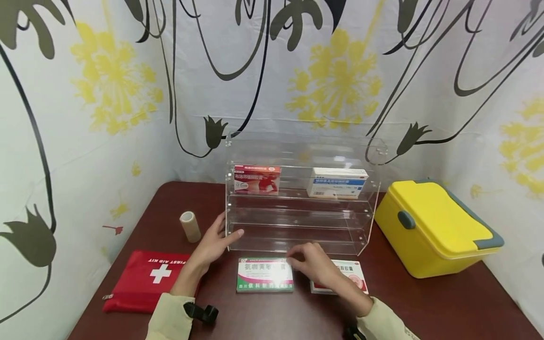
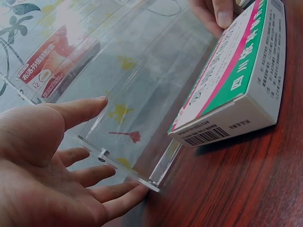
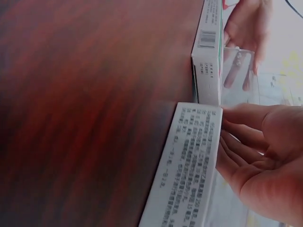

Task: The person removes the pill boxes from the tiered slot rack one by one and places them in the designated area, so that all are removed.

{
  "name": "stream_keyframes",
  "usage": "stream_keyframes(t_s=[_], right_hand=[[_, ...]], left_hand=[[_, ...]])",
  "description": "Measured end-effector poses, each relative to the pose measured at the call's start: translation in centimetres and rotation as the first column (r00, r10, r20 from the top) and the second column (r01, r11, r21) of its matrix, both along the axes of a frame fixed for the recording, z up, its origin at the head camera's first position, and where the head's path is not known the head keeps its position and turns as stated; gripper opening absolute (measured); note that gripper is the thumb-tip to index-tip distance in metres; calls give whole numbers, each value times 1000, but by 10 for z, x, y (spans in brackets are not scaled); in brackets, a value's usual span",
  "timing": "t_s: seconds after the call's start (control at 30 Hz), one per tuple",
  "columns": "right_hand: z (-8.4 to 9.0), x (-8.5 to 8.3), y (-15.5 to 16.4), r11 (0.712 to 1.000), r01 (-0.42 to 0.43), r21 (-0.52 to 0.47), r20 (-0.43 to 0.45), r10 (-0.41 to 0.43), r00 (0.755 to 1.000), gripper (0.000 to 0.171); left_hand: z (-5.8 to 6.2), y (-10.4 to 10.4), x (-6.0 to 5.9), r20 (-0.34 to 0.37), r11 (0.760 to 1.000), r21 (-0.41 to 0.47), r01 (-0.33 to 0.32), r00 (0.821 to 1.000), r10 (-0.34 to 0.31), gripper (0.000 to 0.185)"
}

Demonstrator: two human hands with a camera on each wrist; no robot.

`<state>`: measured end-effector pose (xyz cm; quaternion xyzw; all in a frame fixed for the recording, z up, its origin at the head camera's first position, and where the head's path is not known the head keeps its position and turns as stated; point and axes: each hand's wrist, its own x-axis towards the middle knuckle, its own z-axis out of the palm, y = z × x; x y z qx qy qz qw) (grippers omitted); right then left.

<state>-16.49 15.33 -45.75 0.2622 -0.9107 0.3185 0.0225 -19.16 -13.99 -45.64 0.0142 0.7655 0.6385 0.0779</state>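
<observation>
on the dark surface (image 1: 425, 302), the right hand (image 1: 316, 265) pinches the green box's (image 1: 265, 275) far edge. the left hand (image 1: 214, 243), grip wide, steadies the clear rack (image 1: 369, 208). better to lift the box level, i'd say.

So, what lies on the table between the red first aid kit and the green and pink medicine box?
The left hand and its forearm lie there, fingers at the clear acrylic shelf; the head view shows it.

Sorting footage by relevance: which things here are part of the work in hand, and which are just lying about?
In hand: left hand, clear rack; right hand, green box, red-and-white box.

Lying about: tape roll, first aid kit, yellow case.
</observation>
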Motion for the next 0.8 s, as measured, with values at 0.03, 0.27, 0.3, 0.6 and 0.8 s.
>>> stream_keyframes(t_s=[0.03,0.27,0.3,0.6,0.8], right_hand=[[-1,0,-1,1000,2,10,-19,-2,1000,7],[-3,2,-3,1000,8,25,-45,-6,999,5],[-3,3,-3,1000,11,25,-39,-10,999,6],[22,12,17,998,43,-53,-113,-49,992,9],[55,12,53,985,131,-116,-157,-148,977,13]], left_hand=[[0,0,0,1,1000,9,3,1000,-3,86],[-3,-1,-2,11,1000,2,-3,1000,3,92],[-4,-1,-2,8,1000,-1,-3,1000,3,94],[-4,-2,-1,9,1000,-5,17,1000,-17,95],[-2,-1,0,11,1000,1,22,1000,-22,95]])
